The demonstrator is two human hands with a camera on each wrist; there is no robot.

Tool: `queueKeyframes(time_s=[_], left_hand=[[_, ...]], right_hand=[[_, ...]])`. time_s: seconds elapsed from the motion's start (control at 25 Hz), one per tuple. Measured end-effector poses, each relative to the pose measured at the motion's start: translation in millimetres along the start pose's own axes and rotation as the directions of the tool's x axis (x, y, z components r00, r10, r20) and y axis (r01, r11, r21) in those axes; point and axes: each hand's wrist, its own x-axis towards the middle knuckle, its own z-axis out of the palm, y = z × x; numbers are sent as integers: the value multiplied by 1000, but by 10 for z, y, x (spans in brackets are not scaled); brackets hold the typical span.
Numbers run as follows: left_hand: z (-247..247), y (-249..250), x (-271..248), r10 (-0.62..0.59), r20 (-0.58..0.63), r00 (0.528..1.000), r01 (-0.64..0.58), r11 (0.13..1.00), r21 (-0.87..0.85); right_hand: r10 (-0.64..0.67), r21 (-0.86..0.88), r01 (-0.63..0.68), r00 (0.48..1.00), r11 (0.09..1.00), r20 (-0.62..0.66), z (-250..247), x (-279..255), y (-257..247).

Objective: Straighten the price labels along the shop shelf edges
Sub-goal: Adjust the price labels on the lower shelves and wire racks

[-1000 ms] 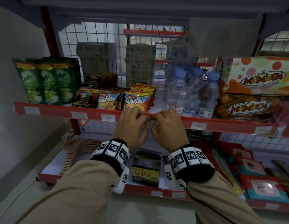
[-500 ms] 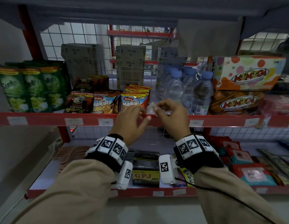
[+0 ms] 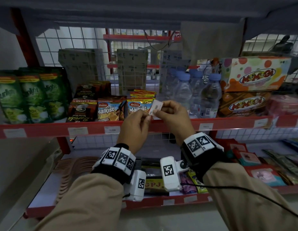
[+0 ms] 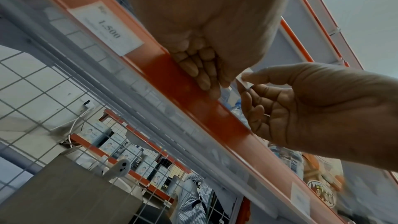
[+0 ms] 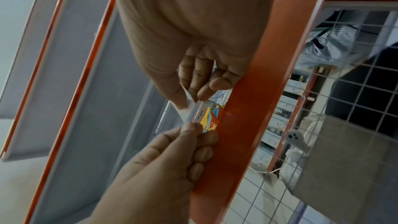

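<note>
**Clearly off the rail: one price label held between two hands**

Just above the middle of the head view, a white price label (image 3: pixel 155 110) is off the red shelf edge (image 3: pixel 169 124) and hangs in the air in front of the Roma Malkist packets (image 3: pixel 138 107). It sits tilted, its print running diagonally. Both hands have it: the left hand (image 3: pixel 136 126) pinches its lower left corner between thumb and forefinger, the other fingers curled under, and the right hand (image 3: pixel 172 116) pinches its right side the same way. In the left wrist view the right hand's fingertips (image 4: pixel 247 76) close on a thin white edge, which is the label seen end-on (image 4: pixel 244 81). The right wrist view shows the label (image 5: pixel 187 106) stretched between the two pinches.

A grip at each end probably serves to keep the small slip flat and let the person turn it level before pressing it back; one hand alone would let it curl. The stretch of red edge directly below the hands is bare, so that is likely where it belongs. To the left along the same edge, a label reading 1.500 (image 3: pixel 112 130) sits in place, with others (image 3: pixel 77 130) further left and one (image 3: pixel 205 126) to the right, below the water bottles (image 3: pixel 209 95).
</note>
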Motion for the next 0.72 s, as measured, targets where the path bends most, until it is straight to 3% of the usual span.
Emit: queueKeyframes(time_s=[0.16,0.48,0.56,0.64,0.72], left_hand=[[0,-4,-25,8,-11,1000,-9,998,-59],[-29,12,-19,-30,9,1000,31,995,-99],[-53,13,-9,-18,46,999,21,997,-69],[-92,33,3,18,99,995,-20,1000,16],[-142,63,3,60,155,986,-82,987,136]], right_hand=[[-53,-83,54,998,995,15,-46,-27,2],[7,-45,-5,998,999,62,-25,-71,71],[-76,-133,83,996,988,55,-53,-74,55],[-247,-365,278,960,888,129,-116,-60,22],[-315,-571,415,910,708,271,-187,-31,-10]])
